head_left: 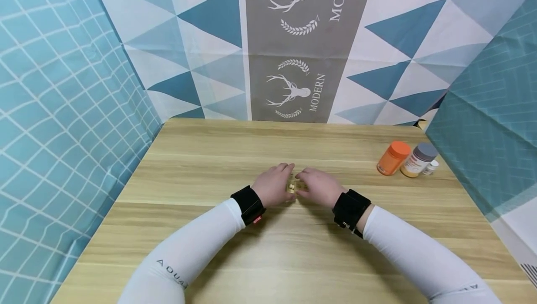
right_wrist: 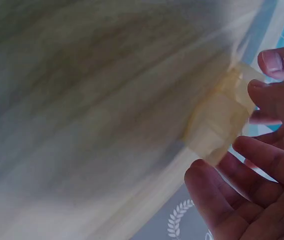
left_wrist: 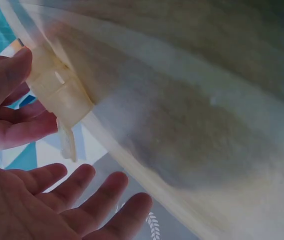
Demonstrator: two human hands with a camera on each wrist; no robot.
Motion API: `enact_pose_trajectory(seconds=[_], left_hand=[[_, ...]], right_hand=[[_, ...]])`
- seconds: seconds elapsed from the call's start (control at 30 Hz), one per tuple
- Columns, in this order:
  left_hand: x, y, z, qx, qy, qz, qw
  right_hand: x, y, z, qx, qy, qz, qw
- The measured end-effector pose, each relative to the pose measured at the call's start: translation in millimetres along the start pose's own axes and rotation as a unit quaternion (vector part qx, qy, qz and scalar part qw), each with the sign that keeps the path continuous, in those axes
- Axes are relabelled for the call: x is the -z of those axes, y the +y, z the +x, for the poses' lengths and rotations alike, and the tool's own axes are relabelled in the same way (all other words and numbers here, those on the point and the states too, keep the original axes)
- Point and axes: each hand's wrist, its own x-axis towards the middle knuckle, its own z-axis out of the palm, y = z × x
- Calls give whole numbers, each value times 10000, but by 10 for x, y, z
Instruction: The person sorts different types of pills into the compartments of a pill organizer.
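Note:
A small, pale yellow, translucent pill box sits on the wooden table between both hands, with small pale pieces inside. In the left wrist view, a narrow flap sticks out from its body. My left hand is on its left side, thumb at the box's near end, the other fingers loosely spread away from it. From the right, my right hand holds the pill box, thumb against one side and bent fingers at the other. Fingers partly hide the box in the head view.
An orange bottle, a grey-capped bottle and a small white bottle stand together at the table's back right. Behind the table hangs a patterned cloth, with blue tiled sheets at both sides.

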Motion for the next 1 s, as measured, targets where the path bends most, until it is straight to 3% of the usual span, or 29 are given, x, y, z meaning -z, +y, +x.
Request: enact_pose_trajectory(seconds=[0.27,0.57,1.0], left_hand=[[45,42,45,-155,51,-173,9997],[136,74,-20,-171,187,-490,9985],[82,27,-9,-643,416,-34,9971]], right_hand=[[-32,8,8,40,93,288,9995],[-62,58,14,92,176,366,9991],[-138,132,48,169,156,432,9988]])
